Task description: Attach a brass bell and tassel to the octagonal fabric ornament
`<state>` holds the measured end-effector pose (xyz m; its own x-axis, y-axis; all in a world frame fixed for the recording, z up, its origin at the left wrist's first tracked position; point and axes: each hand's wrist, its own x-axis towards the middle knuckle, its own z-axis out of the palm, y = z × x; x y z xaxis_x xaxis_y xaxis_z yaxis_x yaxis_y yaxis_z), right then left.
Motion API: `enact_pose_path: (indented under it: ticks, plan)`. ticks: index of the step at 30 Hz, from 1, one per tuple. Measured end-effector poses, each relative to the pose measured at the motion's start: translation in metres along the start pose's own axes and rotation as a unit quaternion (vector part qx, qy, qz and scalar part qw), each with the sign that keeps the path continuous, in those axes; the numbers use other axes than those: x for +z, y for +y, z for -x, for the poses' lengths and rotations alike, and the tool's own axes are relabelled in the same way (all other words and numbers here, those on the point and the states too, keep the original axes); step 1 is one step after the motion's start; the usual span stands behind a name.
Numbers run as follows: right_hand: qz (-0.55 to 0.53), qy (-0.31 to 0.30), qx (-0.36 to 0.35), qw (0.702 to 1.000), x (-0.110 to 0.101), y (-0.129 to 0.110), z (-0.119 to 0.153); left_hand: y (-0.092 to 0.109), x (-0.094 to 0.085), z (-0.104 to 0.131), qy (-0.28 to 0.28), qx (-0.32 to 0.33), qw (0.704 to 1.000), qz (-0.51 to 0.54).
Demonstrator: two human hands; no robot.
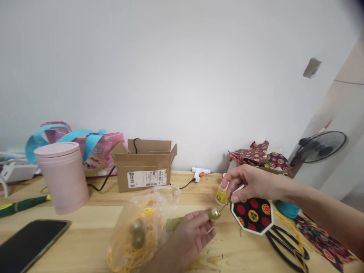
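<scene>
My left hand (196,231) has its thumb and fingers closed on a round gold bell-like bead (214,214), above the wooden table. A yellow-green piece (173,223), perhaps a tassel, shows behind that hand; I cannot tell whether it joins the bead. A short cord (223,207) runs from the bead up to my right hand (241,184). My right hand pinches at the corner of an octagonal fabric piece (253,216), black with red and orange motifs and a white border. Its fingertips partly hide the place where cord and octagon meet.
A clear bag (150,227) with yellow cords lies left of my hands. Black-handled scissors (287,242) and patterned scraps (324,239) lie right. Behind are a yellow-labelled bottle (221,196), a glue gun (198,173) and a cardboard box (145,167). A pink canister (62,178) and phone (31,242) stand left.
</scene>
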<state>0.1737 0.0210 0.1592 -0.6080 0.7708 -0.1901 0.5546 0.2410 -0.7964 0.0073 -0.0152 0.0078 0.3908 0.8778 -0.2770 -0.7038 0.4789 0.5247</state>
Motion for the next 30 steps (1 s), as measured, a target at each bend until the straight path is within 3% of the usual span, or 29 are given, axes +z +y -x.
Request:
enact_pose_path:
  ticks: [5,12,14,16,19,22,27,30]
  plan:
    - [0.036,0.003,-0.005,0.999,-0.003,-0.007,0.001,0.0,0.002,0.002,-0.008,-0.007,0.999,0.043]
    - [0.036,-0.001,-0.004,0.999,-0.002,-0.005,0.001,0.002,0.002,0.001,0.007,-0.003,1.0,0.029]
    - [0.025,-0.012,-0.005,1.0,-0.002,-0.003,0.001,0.003,0.001,0.0,0.011,0.012,1.0,0.003]
    - [0.018,-0.02,-0.001,1.0,-0.001,0.001,0.0,0.007,0.002,-0.001,0.036,0.052,0.994,-0.085]
    - [0.022,-0.011,0.01,1.0,0.004,0.016,-0.002,0.017,0.007,0.001,0.071,0.181,0.94,-0.279]
    - [0.009,0.003,0.019,1.0,0.016,0.04,-0.005,0.024,0.013,0.007,0.057,0.268,0.879,-0.39]
    - [-0.032,0.016,0.026,0.999,0.035,0.075,-0.006,0.023,0.018,0.018,0.04,0.303,0.8,-0.517]
    - [-0.047,0.016,0.011,0.999,0.038,0.083,-0.005,0.02,0.02,0.02,0.039,0.305,0.792,-0.527]
